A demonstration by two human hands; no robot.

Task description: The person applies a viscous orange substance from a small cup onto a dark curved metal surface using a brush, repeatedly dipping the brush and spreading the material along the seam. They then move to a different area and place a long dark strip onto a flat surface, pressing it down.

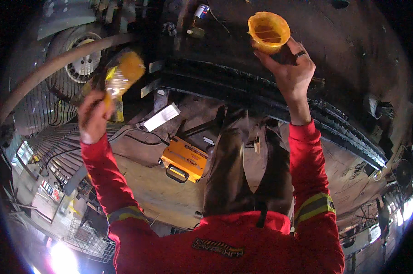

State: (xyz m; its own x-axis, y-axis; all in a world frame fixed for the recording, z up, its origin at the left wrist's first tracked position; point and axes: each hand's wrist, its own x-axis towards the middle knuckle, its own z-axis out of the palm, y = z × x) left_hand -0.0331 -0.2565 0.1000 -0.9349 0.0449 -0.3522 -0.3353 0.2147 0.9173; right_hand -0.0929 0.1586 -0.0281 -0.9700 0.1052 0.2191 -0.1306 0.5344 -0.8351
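Observation:
Raised at the left, my left hand (93,116) is closed around a paintbrush (126,73) with a silvery band and orange bristles, slightly smeared by motion. The bristle end points up and to the right, apart from anything I can see. My right hand (295,68) holds up a paint cup (269,33), round and coated in yellow-orange. Its mouth tilts toward the view, showing orange paint inside and a thin strip across the opening. My thumb and fingers grip its lower side. A wide gap separates the brush from the cup.
Long dark metal beams (225,86) cross ahead of my legs. An orange machine with a handle (186,160) sits on the floor, cables beside it. A white box-like piece (161,117) lies nearby. A wheel (83,57) and curved pipe (55,64) stand left; a can (201,11) is farther off.

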